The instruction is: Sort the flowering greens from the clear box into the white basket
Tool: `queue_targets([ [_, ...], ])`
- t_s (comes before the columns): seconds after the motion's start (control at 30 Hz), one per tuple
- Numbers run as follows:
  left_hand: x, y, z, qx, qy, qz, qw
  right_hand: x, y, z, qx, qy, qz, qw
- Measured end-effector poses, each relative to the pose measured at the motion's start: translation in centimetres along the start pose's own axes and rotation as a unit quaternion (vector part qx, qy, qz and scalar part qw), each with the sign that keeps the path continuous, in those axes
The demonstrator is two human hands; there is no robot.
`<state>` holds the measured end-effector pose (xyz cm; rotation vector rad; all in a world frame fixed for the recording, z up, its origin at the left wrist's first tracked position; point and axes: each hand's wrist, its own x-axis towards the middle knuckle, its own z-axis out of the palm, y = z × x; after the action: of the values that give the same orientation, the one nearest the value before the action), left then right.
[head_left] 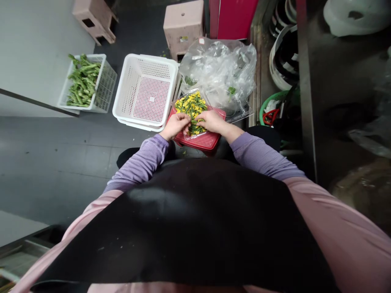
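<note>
A heap of small green vegetables with yellow flowers (192, 102) lies in a clear plastic tray or wrap on a red lidded box (203, 142). My left hand (177, 125) is at the heap's near left side, fingers curled and pressed together. From the right, my right hand (210, 121) reaches over the heap, its thumb and fingers pinched near the left fingertips. What lies between the fingers is too small to make out. A large clear plastic bag (220, 73) with some green leaves inside lies just beyond the box.
To the left stand an open white basket (122, 87) and another white basket (105, 89) full of green stalks. Pink stools (183, 20) are behind. At right are a green basin (263, 108), stacked buckets (276, 65) and a metal shelf edge (307, 89).
</note>
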<state>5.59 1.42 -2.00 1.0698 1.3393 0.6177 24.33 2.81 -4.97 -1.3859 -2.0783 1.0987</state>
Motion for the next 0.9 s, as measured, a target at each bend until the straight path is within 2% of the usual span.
queue_targets([
  [0.1,0.2,0.7,-0.9,0.065,-0.060,0.003,0.996,-0.1,-0.2,-0.2,-0.048,-0.010,-0.016,0.999],
  [0.27,-0.1,1.3,-0.9,0.114,-0.083,0.011,0.990,-0.2,-0.2,-0.1,-0.066,-0.029,-0.021,0.997],
  [0.37,-0.1,1.0,-0.9,0.083,-0.084,0.011,0.993,-0.1,-0.1,-0.1,-0.010,-0.037,-0.026,0.999],
  [0.43,0.1,0.3,-0.9,0.059,-0.066,0.007,0.996,-0.1,-0.3,-0.4,0.045,-0.023,-0.022,0.998],
  [0.5,0.5,-0.5,-0.9,0.110,-0.036,0.004,0.993,-0.1,-0.7,-1.0,0.114,0.015,0.009,0.993],
  [0.57,0.8,-1.3,-0.7,0.239,0.012,0.030,0.971,-0.2,-1.3,-1.9,0.207,0.058,0.070,0.974],
  [0.67,1.2,-2.3,-0.1,0.424,0.099,0.085,0.896,-0.3,-2.0,-3.2,0.361,0.076,0.167,0.914],
  [0.77,1.9,-2.6,0.6,0.512,0.116,0.099,0.845,-0.2,-2.2,-3.4,0.461,0.060,0.224,0.857],
  [0.83,2.5,-2.4,0.9,0.528,0.112,0.097,0.836,0.0,-1.9,-3.0,0.488,0.053,0.242,0.837],
  [0.9,3.1,-2.2,0.9,0.502,0.125,0.097,0.851,0.1,-1.6,-2.4,0.490,0.054,0.250,0.834],
])
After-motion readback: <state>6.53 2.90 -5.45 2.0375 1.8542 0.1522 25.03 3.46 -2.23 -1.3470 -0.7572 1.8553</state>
